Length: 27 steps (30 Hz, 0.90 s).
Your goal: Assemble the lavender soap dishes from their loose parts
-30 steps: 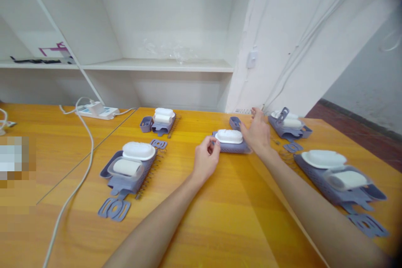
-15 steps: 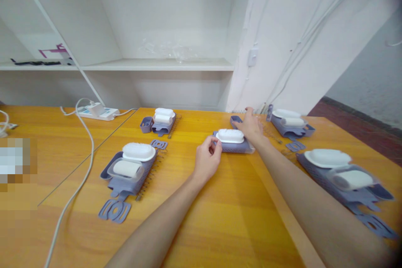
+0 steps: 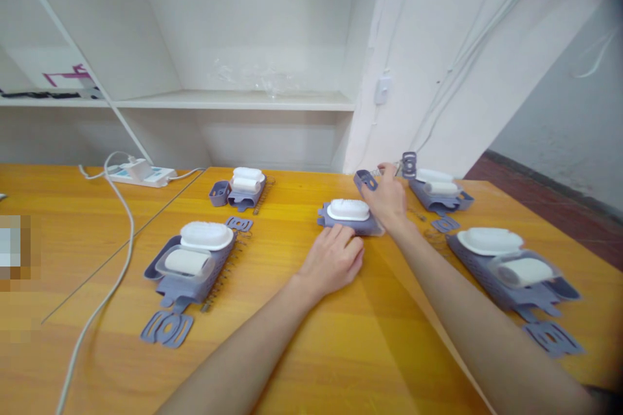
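Note:
A purple slotted tray (image 3: 357, 227) with a white oval soap dish (image 3: 348, 209) on it lies at the middle of the wooden table. My left hand (image 3: 335, 260) rests palm down on the table just in front of this tray, fingers stretched out and holding nothing. My right hand (image 3: 389, 198) reaches past the tray's right end. Its fingers are curled at a small purple cup (image 3: 365, 179), which sits tilted behind the tray. A flat purple clip (image 3: 409, 164) stands just beyond the fingers.
Similar purple tray sets with white dishes lie at the left front (image 3: 192, 266), back left (image 3: 246, 185), back right (image 3: 438, 188) and right front (image 3: 511, 266). A white power strip (image 3: 139, 173) and its cable (image 3: 111, 266) lie at the left. White shelves (image 3: 233, 100) stand behind.
My left hand has left the tray's front edge and dropped flat onto the table. My right hand has drawn back from the far right set to the small cup.

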Each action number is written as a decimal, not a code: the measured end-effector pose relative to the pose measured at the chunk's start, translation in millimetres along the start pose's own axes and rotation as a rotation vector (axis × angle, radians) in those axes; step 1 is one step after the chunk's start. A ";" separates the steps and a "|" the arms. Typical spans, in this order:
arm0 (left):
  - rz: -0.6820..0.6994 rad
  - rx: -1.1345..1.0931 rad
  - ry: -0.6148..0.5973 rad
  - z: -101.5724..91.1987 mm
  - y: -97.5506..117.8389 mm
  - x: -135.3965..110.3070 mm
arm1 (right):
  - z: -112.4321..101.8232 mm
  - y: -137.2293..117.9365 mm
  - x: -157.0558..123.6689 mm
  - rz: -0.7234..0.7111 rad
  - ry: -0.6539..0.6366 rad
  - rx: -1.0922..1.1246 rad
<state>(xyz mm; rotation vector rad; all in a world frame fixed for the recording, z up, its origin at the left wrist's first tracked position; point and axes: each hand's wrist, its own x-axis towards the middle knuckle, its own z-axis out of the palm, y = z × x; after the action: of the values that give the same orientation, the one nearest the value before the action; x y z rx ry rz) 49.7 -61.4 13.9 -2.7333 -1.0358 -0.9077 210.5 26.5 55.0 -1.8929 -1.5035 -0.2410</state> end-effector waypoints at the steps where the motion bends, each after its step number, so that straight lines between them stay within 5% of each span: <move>1: 0.015 0.002 -0.023 0.0 0.6 0.5 | -5.5 -1.9 -5.6 -0.013 0.022 0.007; 12: -0.013 -0.099 -0.116 1.6 1.0 -0.5 | -46.7 6.2 -69.9 -0.300 0.148 0.073; 20: -0.074 -0.147 -0.116 1.4 1.6 0.3 | -39.4 41.7 -102.0 -0.535 0.263 0.326; 27: -0.189 -0.190 -0.069 4.6 -1.6 -1.7 | -35.1 54.0 -109.5 -0.613 0.157 0.409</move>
<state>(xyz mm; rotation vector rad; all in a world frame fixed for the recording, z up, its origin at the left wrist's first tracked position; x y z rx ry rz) 50.0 -59.9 8.9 -2.8759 -1.3024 -0.9921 235.3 -85.3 0.1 -1.0426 -1.8239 -0.3185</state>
